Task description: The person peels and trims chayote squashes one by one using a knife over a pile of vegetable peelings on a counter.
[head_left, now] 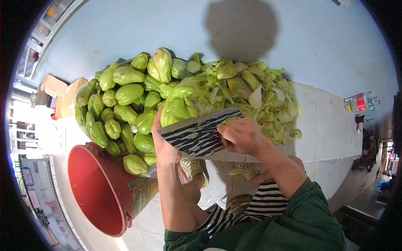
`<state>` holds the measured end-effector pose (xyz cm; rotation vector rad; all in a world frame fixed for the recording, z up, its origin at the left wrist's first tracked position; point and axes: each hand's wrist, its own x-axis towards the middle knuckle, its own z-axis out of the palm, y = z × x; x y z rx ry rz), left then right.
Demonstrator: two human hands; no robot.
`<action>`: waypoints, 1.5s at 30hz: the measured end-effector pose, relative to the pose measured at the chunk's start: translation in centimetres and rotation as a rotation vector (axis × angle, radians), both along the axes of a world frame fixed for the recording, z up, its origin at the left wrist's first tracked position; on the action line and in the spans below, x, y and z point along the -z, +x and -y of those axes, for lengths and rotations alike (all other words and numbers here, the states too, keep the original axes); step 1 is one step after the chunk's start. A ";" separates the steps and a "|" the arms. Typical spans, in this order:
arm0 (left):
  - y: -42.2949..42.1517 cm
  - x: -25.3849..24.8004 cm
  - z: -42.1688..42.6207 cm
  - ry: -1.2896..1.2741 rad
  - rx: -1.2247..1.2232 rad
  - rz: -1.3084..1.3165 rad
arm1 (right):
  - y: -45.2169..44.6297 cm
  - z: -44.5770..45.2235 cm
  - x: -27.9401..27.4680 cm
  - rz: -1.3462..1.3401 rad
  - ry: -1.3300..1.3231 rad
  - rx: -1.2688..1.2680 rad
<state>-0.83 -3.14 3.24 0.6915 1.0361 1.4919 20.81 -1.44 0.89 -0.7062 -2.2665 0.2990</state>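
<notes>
My left hand [166,147] is wrapped round a green chayote [179,106], partly hidden behind a broad blade. My right hand [242,136] is closed on the handle end of a wide cleaver [197,133], whose blade face shows dark and light stripes. The cleaver lies across in front of the chayote, its far end beside my left hand. Whether the edge touches the chayote is hard to tell. Whole chayotes [130,93] are heaped to the left of my hands. Beyond my right hand spreads a pile of pale green peelings and cut pieces [255,98].
A red bucket [98,190] stands tilted at the lower left. Cardboard boxes [69,94] sit at the far left. A plastic bottle [361,103] is at the right end of the tiled ledge [328,121]. A blue-grey wall [167,29] rises behind the heap.
</notes>
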 end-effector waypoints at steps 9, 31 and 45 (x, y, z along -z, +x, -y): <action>0.5 1.4 -0.5 -0.019 0.043 -0.171 | -0.1 0.7 -1.8 0.020 0.067 -0.076; 0.0 0.7 0.7 0.016 -0.017 0.018 | -0.8 -0.1 0.0 0.086 -0.012 0.093; -0.6 -1.0 0.7 -0.061 0.056 0.010 | -0.3 -1.0 1.2 0.142 -0.051 0.185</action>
